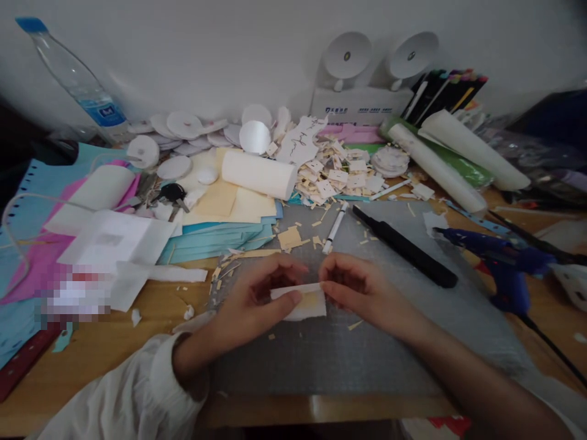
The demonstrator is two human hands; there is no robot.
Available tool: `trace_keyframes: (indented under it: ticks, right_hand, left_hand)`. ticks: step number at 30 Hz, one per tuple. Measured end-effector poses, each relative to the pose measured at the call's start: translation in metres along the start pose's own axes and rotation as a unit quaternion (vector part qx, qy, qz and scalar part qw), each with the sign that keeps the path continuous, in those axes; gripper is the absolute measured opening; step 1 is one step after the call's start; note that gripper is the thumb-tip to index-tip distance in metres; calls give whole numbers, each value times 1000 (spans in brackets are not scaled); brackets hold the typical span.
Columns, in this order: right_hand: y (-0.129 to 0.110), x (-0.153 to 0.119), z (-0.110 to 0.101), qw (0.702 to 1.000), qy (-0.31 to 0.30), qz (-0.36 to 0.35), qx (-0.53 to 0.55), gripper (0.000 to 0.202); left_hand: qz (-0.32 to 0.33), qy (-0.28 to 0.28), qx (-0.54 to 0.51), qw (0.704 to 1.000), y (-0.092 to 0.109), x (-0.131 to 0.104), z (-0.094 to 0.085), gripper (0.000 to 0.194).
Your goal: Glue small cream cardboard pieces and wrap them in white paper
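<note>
Between my two hands is a small white piece of paper (312, 305) with a yellowish patch showing near its middle. My left hand (261, 293) grips its left side, thumb across the front and fingers curled behind. At the upper right corner, my right hand (351, 284) pinches the paper between thumb and fingertips. Both hands are over the grey cutting mat (321, 366). Beyond them lie a white pen (335, 228) and a black utility knife (408, 247). Scraps of yellow paper (290, 238) are scattered on the mat near my fingers.
A blue glue gun (504, 263) with its cord lies at right. Small cream card pieces (330, 174) are heaped at the back, beside a cream paper roll (259, 174). Blue paper sheets (220, 241), keys (173, 194) and a tilted water bottle (87, 91) occupy the left.
</note>
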State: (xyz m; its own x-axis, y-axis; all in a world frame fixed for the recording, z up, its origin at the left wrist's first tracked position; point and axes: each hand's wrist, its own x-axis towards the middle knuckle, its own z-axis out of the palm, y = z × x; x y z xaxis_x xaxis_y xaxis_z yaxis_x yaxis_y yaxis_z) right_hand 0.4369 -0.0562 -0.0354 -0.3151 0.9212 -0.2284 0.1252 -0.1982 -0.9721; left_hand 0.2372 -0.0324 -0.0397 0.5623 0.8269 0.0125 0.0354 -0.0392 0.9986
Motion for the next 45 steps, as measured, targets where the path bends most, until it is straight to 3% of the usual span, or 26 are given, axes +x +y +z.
trace_keyframes:
  ticks: [2,5,15,25,34,45]
  right_hand:
    - [-1,-1,1,1000,-1,-17,-6,14]
    - [-1,-3,3,999,-2,-35,-14,11]
    - [4,-5,8,994,24,-54,-97,7]
    - [10,-3,10,992,55,-62,-92,7]
    - [13,-4,13,983,81,-95,-136,3]
    - [16,-2,16,966,123,-138,-180,3]
  left_hand:
    - [-2,9,5,1000,-2,1,2,20]
    - [-2,7,71,997,-2,2,3,5]
    - [19,53,154,986,-3,1,7,10]
    - [-4,71,133,989,0,2,9,8]
    - [16,105,162,981,-4,1,12,8]
    - [-22,76,90,993,-4,1,10,11]
